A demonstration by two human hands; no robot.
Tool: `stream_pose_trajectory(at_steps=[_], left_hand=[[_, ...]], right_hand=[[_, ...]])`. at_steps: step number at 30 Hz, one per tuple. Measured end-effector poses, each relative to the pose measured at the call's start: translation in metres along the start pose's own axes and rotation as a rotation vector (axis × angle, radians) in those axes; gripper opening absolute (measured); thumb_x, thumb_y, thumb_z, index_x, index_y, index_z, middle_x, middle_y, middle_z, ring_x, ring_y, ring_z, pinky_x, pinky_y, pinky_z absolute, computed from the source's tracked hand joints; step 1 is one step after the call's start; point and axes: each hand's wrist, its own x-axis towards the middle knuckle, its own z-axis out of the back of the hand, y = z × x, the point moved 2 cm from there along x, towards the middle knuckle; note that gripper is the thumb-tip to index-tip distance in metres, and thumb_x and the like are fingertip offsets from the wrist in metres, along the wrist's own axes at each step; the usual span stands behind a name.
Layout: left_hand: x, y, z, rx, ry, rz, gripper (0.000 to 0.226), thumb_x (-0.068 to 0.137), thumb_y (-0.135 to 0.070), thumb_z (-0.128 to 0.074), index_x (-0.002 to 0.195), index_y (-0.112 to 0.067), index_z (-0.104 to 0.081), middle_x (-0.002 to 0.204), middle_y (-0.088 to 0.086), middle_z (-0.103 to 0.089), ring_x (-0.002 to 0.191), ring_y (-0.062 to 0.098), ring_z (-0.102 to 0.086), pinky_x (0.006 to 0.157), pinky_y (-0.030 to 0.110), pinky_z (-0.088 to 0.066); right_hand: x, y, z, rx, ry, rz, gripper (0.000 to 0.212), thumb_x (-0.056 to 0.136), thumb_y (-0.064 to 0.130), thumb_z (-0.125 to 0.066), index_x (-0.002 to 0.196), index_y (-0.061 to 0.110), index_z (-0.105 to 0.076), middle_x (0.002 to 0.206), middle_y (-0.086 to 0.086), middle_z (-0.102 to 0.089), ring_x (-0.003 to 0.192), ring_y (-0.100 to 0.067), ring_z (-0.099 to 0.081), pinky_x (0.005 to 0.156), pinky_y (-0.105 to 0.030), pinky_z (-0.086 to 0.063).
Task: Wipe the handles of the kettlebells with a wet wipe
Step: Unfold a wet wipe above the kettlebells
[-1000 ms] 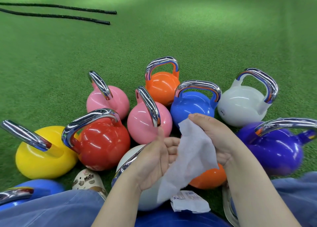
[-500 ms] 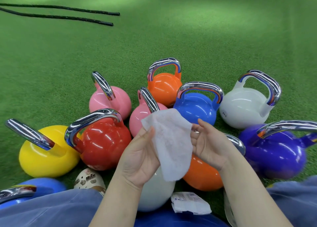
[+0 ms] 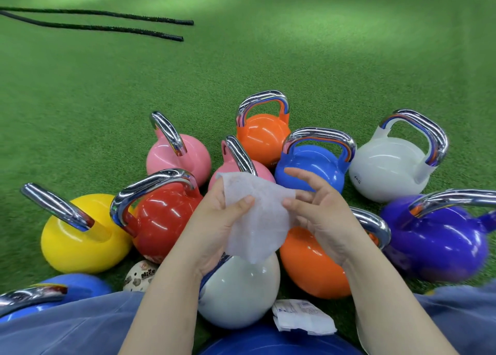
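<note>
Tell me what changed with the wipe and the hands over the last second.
The wet wipe went from hanging loosely below the hands to being spread between them. The left hand now pinches its left edge under the thumb, and the right hand pinches its right edge. No kettlebell handle has been touched yet. The kettlebells and the torn wrapper stayed put.
</note>
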Motion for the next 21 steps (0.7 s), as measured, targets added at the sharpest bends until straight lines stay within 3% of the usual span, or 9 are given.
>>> stream_pose_trajectory(at_steps=[3, 5, 9, 12, 17, 19, 21], left_hand=[[0.004, 0.000, 0.009, 0.168, -0.131, -0.030, 0.021, 0.086, 0.000, -0.055, 0.104, -0.011, -0.054, 0.080, 0.002, -0.071, 0.073, 0.014, -0.066, 0.063, 0.025, -0.055], [0.007, 0.001, 0.016, 0.326, -0.246, -0.080, 0.029, 0.084, 0.001, -0.060, 0.101, -0.021, -0.050, 0.071, 0.000, -0.069, 0.069, 0.012, -0.062, 0.066, 0.027, -0.051], [0.008, 0.001, 0.020, 0.678, -0.283, -0.187, 0.038, 0.081, 0.001, -0.065, 0.106, -0.026, -0.055, 0.076, -0.007, -0.067, 0.071, 0.001, -0.061, 0.065, 0.003, -0.044], [0.006, -0.002, 0.017, 0.845, -0.300, -0.264, 0.026, 0.079, 0.002, -0.065, 0.090, -0.022, -0.065, 0.074, -0.014, -0.065, 0.067, -0.010, -0.059, 0.062, -0.002, -0.039], [0.005, -0.004, 0.019, 0.858, -0.270, -0.347, 0.034, 0.074, -0.003, -0.071, 0.065, -0.033, -0.059, 0.075, -0.009, -0.061, 0.069, -0.006, -0.054, 0.067, 0.003, -0.038], [0.005, -0.005, 0.021, 0.685, -0.174, -0.291, 0.030, 0.075, -0.009, -0.069, 0.059, -0.033, -0.058, 0.079, -0.011, -0.062, 0.073, -0.005, -0.054, 0.072, 0.007, -0.041], [0.004, -0.003, 0.019, 0.527, -0.073, -0.174, 0.030, 0.080, -0.015, -0.060, 0.057, -0.033, -0.054, 0.070, -0.014, -0.059, 0.069, 0.003, -0.051, 0.065, 0.013, -0.041]], right_hand=[[0.000, 0.000, 0.006, -0.124, -0.131, 0.051, 0.030, 0.083, -0.004, -0.061, 0.085, 0.024, -0.070, 0.076, 0.000, -0.065, 0.076, -0.016, -0.053, 0.065, -0.029, -0.043], [0.000, 0.004, 0.009, -0.153, -0.148, 0.064, 0.028, 0.080, -0.003, -0.065, 0.083, 0.024, -0.070, 0.077, -0.001, -0.066, 0.075, -0.014, -0.056, 0.068, -0.031, -0.046], [-0.001, 0.010, 0.012, -0.359, -0.186, 0.173, 0.034, 0.075, -0.002, -0.071, 0.084, 0.030, -0.067, 0.076, 0.003, -0.066, 0.065, -0.001, -0.056, 0.065, -0.011, -0.048], [0.001, 0.009, 0.013, -0.549, -0.251, 0.224, 0.036, 0.075, 0.003, -0.074, 0.079, 0.038, -0.063, 0.070, 0.003, -0.062, 0.060, -0.006, -0.052, 0.063, -0.012, -0.047], [0.000, 0.010, 0.014, -0.549, -0.235, 0.234, 0.027, 0.075, 0.002, -0.072, 0.064, 0.024, -0.061, 0.081, 0.003, -0.062, 0.068, -0.019, -0.057, 0.071, -0.030, -0.049], [-0.002, 0.012, 0.015, -0.404, -0.125, 0.152, 0.025, 0.078, 0.003, -0.070, 0.064, 0.020, -0.058, 0.095, 0.006, -0.065, 0.074, -0.019, -0.057, 0.071, -0.032, -0.047], [-0.002, 0.012, 0.016, -0.328, -0.010, 0.087, 0.022, 0.081, 0.011, -0.069, 0.066, 0.022, -0.057, 0.091, 0.001, -0.067, 0.072, -0.020, -0.055, 0.068, -0.034, -0.044]])
